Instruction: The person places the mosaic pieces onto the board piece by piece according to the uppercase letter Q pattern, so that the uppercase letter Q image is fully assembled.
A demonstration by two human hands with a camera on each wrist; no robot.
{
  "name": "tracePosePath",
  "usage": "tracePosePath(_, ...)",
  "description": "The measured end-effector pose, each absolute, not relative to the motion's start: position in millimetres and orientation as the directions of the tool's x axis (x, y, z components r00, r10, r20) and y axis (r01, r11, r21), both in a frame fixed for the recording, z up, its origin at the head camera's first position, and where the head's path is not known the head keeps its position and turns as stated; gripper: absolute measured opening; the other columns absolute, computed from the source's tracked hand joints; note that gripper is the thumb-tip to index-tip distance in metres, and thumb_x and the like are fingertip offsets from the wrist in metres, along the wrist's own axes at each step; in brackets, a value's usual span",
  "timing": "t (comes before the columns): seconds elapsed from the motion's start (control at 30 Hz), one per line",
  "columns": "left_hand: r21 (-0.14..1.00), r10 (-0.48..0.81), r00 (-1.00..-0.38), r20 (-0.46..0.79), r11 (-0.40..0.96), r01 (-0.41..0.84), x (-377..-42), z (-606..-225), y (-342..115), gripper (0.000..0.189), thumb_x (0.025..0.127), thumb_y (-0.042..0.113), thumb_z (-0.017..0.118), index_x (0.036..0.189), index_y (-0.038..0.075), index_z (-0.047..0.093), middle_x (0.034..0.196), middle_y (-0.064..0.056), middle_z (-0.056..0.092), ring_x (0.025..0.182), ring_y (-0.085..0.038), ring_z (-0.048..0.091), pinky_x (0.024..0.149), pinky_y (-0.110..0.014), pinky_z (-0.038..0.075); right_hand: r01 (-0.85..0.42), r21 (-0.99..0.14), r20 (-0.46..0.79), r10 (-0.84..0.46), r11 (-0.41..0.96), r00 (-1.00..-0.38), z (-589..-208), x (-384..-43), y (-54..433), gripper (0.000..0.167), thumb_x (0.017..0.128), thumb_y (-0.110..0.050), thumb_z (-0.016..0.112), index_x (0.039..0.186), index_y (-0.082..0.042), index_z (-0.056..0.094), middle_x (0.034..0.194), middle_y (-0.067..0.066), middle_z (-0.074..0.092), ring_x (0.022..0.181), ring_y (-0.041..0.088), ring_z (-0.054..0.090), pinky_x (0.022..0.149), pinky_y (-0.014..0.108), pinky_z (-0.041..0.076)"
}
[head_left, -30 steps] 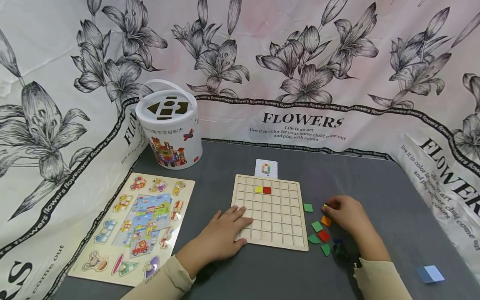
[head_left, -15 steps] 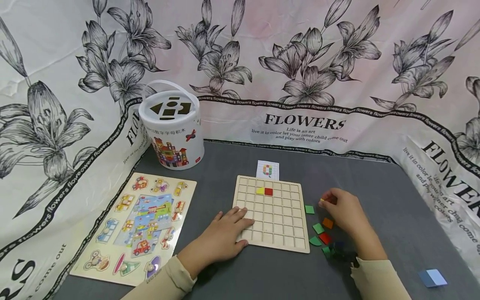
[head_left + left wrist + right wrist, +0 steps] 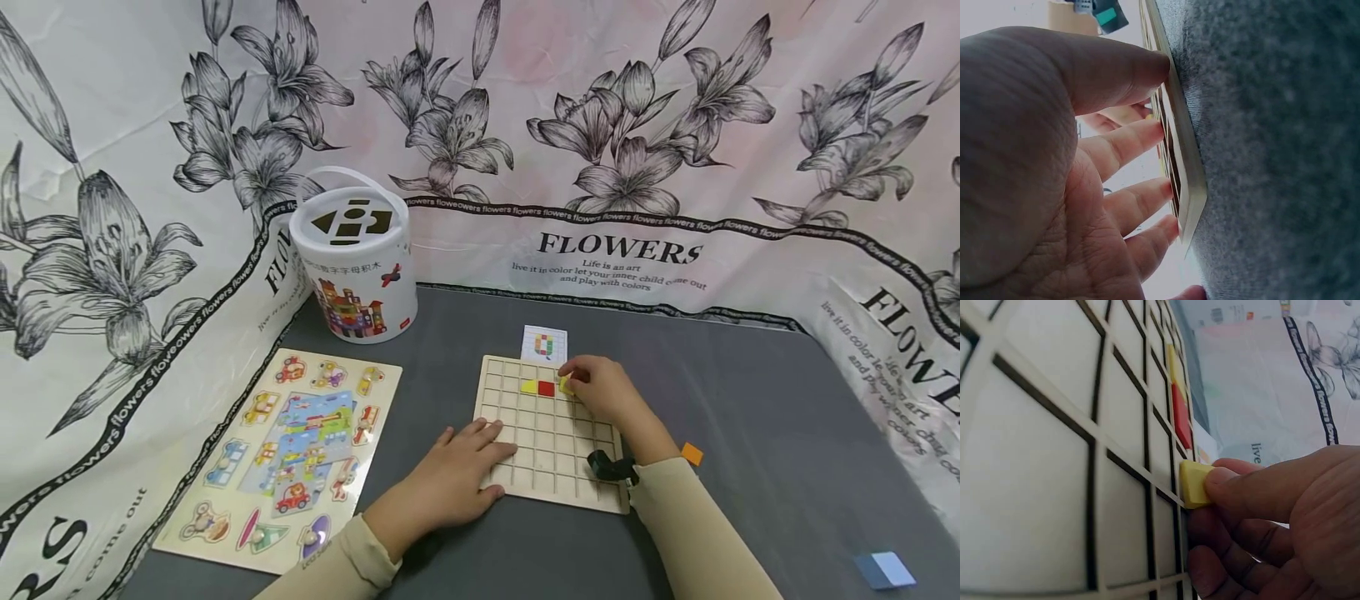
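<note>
A wooden grid board [image 3: 540, 454] lies on the dark table. My left hand [image 3: 457, 475] rests on its near-left part, fingers spread, thumb at the near edge. Two tiles sit side by side in the far part of the grid, a yellow one [image 3: 529, 387] and a red one [image 3: 546, 389]. Between thumb and fingers, my right hand [image 3: 603, 396] pinches another yellow tile [image 3: 1194, 484]. In the right wrist view this tile is tilted at the grid surface, just right of the red tile with a gap between. A card with a coloured letter pattern [image 3: 544, 343] lies at the board's far edge.
An orange tile [image 3: 692, 454] shows beside my right sleeve, which hides the table behind it. Further right lies a two-tone blue piece [image 3: 885, 570]. To the left lie a picture puzzle board [image 3: 240, 496] and, behind it, a white lidded bucket [image 3: 360, 283]. A flower-printed cloth stands behind.
My right hand has picked up the yellow tile from the loose pieces on the right and carried it left over the grid. The left hand stays on the board; the head view has shifted slightly.
</note>
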State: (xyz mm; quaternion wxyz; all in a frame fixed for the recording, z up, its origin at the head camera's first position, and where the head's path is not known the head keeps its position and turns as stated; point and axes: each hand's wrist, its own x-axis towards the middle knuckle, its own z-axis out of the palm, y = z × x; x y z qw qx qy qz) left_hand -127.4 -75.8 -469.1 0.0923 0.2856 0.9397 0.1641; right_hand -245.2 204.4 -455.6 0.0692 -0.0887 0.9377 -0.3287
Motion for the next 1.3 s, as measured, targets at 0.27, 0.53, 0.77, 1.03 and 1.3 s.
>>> tracePosePath(0.27, 0.342, 0.567, -0.820, -0.075, 0.787, 0.513, -127.8, -469.2, -74.6, 0.055, 0.105, 0.039, 0.072, 0.158, 0.030, 0.059, 0.175, -0.003, 0.042, 0.164, -0.027, 0.036, 0.125, -0.067, 0.038, -0.144, -0.586, -0.079, -0.233, 0.797, -0.969, -456.4, -245.5, 199.8, 0.016, 0.107, -0.008, 0.068, 0.117, -0.008, 0.080, 0.103, 0.010, 0.072, 0.099, 0.028, 0.068, 0.082, 0.044, 0.056)
tracePosePath(0.53, 0.338, 0.571, -0.818, -0.072, 0.785, 0.519, -128.5, -468.9, -73.0, 0.055, 0.105, 0.039, 0.072, 0.158, 0.030, 0.058, 0.175, -0.003, 0.042, 0.164, -0.028, 0.037, 0.125, -0.067, 0.038, -0.142, -0.584, -0.088, -0.236, 0.799, -0.968, -456.7, -243.6, 199.5, 0.018, 0.106, -0.007, 0.068, 0.117, -0.007, 0.082, 0.104, 0.011, 0.073, 0.096, 0.027, 0.066, 0.086, 0.047, 0.056)
tracePosePath(0.77, 0.340, 0.571, -0.818, -0.072, 0.785, 0.518, -127.9, -468.7, -72.8, 0.055, 0.105, 0.039, 0.072, 0.158, 0.030, 0.059, 0.175, -0.003, 0.042, 0.164, -0.028, 0.037, 0.125, -0.067, 0.038, -0.140, -0.584, -0.072, -0.223, 0.799, -0.972, -458.9, -240.8, 198.1, 0.019, 0.106, -0.007, 0.068, 0.118, -0.007, 0.083, 0.114, 0.015, 0.073, 0.102, 0.029, 0.066, 0.091, 0.050, 0.057)
tracePosePath(1.03, 0.353, 0.567, -0.821, -0.072, 0.784, 0.510, -127.4, -469.1, -74.2, 0.055, 0.105, 0.038, 0.073, 0.158, 0.030, 0.059, 0.175, -0.003, 0.042, 0.165, -0.028, 0.036, 0.125, -0.067, 0.037, -0.151, -0.593, -0.037, -0.214, 0.791, -0.976, -455.7, -237.0, 202.2, 0.024, 0.107, -0.007, 0.067, 0.127, -0.005, 0.078, 0.108, 0.013, 0.070, 0.094, 0.026, 0.062, 0.083, 0.044, 0.054)
tracePosePath(1.3, 0.362, 0.563, -0.822, -0.078, 0.785, 0.503, -126.6, -469.5, -74.9, 0.056, 0.106, 0.037, 0.072, 0.159, 0.029, 0.057, 0.176, -0.004, 0.040, 0.165, -0.029, 0.034, 0.126, -0.068, 0.036, -0.131, -0.583, 0.024, -0.144, 0.802, -0.989, -431.9, -210.9, 261.2, 0.032, 0.109, -0.008, 0.063, 0.140, 0.001, 0.069, 0.114, 0.018, 0.070, 0.087, 0.024, 0.061, 0.069, 0.037, 0.049)
